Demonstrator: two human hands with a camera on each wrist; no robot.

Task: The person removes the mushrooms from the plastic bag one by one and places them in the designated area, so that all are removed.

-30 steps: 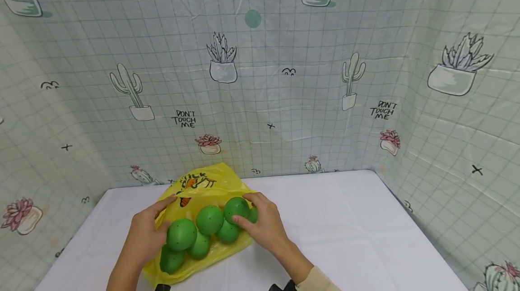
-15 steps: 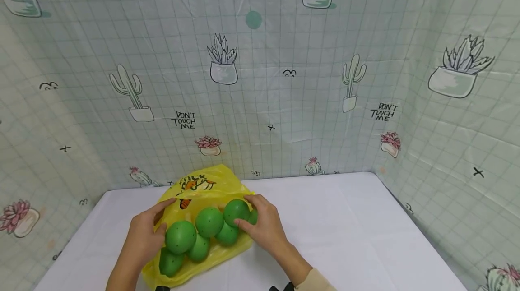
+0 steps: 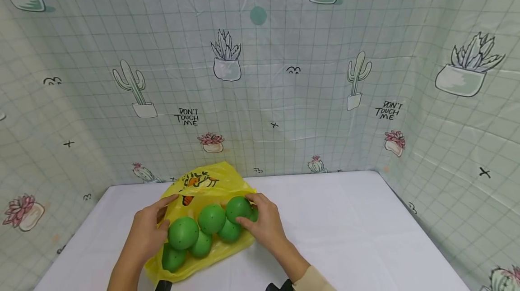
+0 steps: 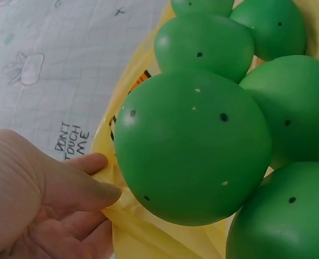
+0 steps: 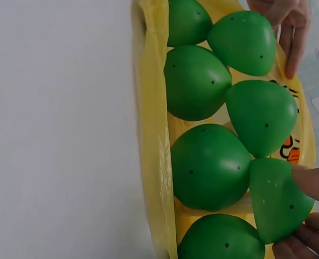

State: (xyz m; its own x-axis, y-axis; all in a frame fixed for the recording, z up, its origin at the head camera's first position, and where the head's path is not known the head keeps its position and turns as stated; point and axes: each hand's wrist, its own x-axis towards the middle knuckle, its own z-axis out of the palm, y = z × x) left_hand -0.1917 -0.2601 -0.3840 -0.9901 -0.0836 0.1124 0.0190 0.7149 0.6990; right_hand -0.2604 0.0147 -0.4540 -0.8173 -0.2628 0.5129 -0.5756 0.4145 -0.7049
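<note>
A yellow plastic bag (image 3: 227, 176) with printed lettering lies with its mouth spread. Several green balls (image 3: 211, 219), slightly tapered and dotted dark, sit in two rough rows inside it. My left hand (image 3: 148, 228) is at the bag's left side; in the left wrist view its thumb (image 4: 89, 191) and fingers pinch the yellow plastic rim beside the largest-looking ball (image 4: 194, 145). On the right, my right hand (image 3: 264, 219) holds the end ball of the upper row (image 5: 281, 202) between thumb and fingers. Whether those fingers also catch the bag's rim is unclear.
The bag rests on a white-covered table (image 3: 337, 223), towards its left side. Behind and at both sides hangs a gridded cloth (image 3: 272, 97) printed with cacti. Dark pieces of gear (image 3: 164, 285) show under the wrists at the lower edge.
The head view shifts slightly. Both hands keep their places at the bag, and the balls stay as they were.
</note>
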